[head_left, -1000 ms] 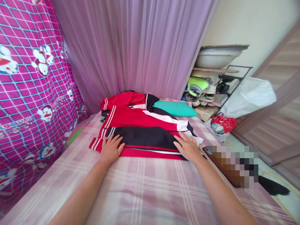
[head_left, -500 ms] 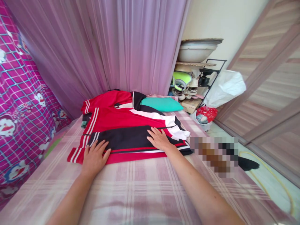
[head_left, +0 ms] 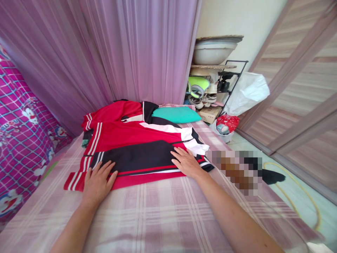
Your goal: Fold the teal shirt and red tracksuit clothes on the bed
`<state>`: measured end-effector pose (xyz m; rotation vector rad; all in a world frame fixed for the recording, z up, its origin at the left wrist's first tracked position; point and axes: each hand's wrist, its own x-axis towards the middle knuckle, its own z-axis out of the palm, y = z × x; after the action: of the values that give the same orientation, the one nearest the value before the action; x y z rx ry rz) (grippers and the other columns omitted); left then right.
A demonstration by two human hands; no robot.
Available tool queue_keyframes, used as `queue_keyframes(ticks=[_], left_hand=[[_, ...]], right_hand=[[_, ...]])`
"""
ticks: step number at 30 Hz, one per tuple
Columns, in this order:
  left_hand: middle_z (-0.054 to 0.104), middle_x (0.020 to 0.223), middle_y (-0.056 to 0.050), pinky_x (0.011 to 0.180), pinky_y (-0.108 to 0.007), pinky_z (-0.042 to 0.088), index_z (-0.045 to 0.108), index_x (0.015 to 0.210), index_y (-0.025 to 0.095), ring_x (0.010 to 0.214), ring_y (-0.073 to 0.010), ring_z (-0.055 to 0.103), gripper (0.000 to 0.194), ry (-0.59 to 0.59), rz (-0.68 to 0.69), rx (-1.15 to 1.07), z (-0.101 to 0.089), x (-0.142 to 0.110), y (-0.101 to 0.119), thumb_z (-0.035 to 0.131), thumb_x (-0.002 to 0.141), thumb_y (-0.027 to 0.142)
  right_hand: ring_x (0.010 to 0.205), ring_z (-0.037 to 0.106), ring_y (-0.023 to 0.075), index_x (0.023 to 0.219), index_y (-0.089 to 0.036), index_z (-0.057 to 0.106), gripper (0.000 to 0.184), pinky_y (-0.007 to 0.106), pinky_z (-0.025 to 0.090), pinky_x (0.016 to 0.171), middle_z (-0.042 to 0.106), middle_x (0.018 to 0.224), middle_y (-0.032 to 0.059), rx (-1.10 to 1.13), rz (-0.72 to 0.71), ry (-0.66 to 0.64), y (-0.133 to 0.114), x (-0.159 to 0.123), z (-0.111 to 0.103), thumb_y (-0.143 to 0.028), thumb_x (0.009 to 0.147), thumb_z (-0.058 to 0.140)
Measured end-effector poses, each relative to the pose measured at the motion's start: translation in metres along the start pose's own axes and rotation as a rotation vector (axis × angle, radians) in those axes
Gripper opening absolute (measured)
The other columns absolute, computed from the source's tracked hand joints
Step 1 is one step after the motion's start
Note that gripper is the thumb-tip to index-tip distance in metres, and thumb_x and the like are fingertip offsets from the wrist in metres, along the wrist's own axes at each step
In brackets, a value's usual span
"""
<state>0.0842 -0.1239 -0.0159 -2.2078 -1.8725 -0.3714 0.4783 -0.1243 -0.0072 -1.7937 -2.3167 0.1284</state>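
on the plaid bed (head_left: 126,218), a red, black and white garment (head_left: 142,155) lies spread sideways, its striped cuffs towards the left and its white part towards the right. the left hand (head_left: 96,181) rests near the cuffs and the right hand (head_left: 185,162) near the white part; both press palm down, fingers moderately spread and pinching nothing. i think the slick-looking cloth could bunch if the palms dragged unevenly, one end pulled while the other stayed pinned. the layers look loose and overlapping, so a push away from the body could ruck them up against the red bundle (head_left: 113,111) behind, which looks crumpled and sits close to the teal cushion (head_left: 176,114). the near red edge sticks out past the black panel, and fingers catching only the top layer could leave that edge skewed or creased.
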Motion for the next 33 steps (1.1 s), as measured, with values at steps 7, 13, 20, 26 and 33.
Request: queue_keyframes(ticks=[7,13,20,26,33], left_hand=[[0.061,0.138,-0.011,0.114,-0.050,0.029,0.065,0.125,0.019,0.132,-0.0301,0.050,0.050,0.104,0.048,0.003,-0.007,-0.002,0.005,0.035,0.093,0.043],[0.069,0.126,-0.012,0.109,-0.050,0.035,0.069,0.116,0.018,0.121,-0.0294,0.059,0.046,0.261,0.107,-0.048,-0.009,-0.007,0.002,0.034,0.095,0.040],[0.072,0.117,-0.014,0.104,-0.049,0.039,0.068,0.114,0.016,0.111,-0.0285,0.064,0.044,0.303,0.113,-0.052,-0.010,-0.018,0.004,0.036,0.095,0.038],[0.074,0.097,-0.012,0.089,-0.043,0.049,0.069,0.096,0.016,0.093,-0.0279,0.066,0.038,0.282,0.179,-0.075,-0.021,-0.034,0.001,0.039,0.093,0.039],[0.073,0.099,-0.011,0.086,-0.042,0.051,0.070,0.098,0.018,0.093,-0.0270,0.066,0.032,0.200,0.192,-0.113,-0.022,-0.045,-0.007,0.044,0.089,0.036]], right_hand=[[0.121,0.058,0.0229,0.112,-0.023,0.073,0.039,0.043,0.035,0.111,0.068,0.126,0.0079,0.067,-0.069,0.324,0.001,-0.002,0.002,-0.032,0.099,0.038],[0.105,0.066,0.0221,0.100,-0.019,0.075,0.034,0.038,0.045,0.097,0.074,0.111,0.0099,0.038,-0.056,0.583,0.020,-0.017,0.002,-0.027,0.096,0.043],[0.097,0.069,0.0222,0.103,-0.019,0.074,0.034,0.032,0.050,0.089,0.075,0.106,0.0104,0.138,0.207,0.601,0.062,-0.054,0.014,-0.027,0.091,0.043],[0.100,0.068,0.0204,0.093,-0.028,0.074,0.035,0.032,0.052,0.090,0.075,0.106,0.0005,0.307,0.411,0.620,0.079,-0.087,0.018,-0.014,0.075,0.047],[0.116,0.061,0.0223,0.096,-0.025,0.076,0.039,0.037,0.044,0.105,0.069,0.123,0.0048,0.211,0.352,0.485,0.071,-0.093,0.014,-0.008,0.071,0.053]])
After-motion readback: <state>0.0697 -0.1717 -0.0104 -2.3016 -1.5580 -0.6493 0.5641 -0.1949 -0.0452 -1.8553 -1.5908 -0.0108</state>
